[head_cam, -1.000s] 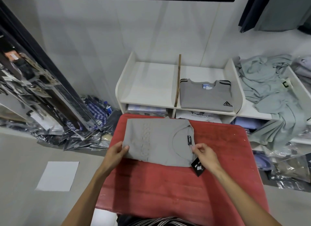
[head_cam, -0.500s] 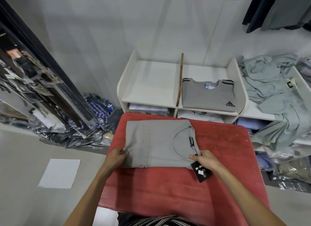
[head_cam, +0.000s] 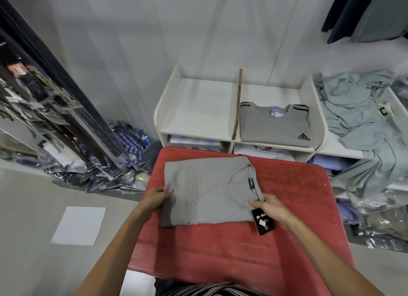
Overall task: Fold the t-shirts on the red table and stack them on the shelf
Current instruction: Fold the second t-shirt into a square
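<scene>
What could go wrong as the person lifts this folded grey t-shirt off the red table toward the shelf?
1. The left hand and right hand pinch only two edges of the folded t-shirt, so its middle may sag and unfold.
2. The black hang tag dangles loose and could snag on the shelf.
3. The right bay already holds an Adidas shirt; a careless drop could skew that stack.
</scene>
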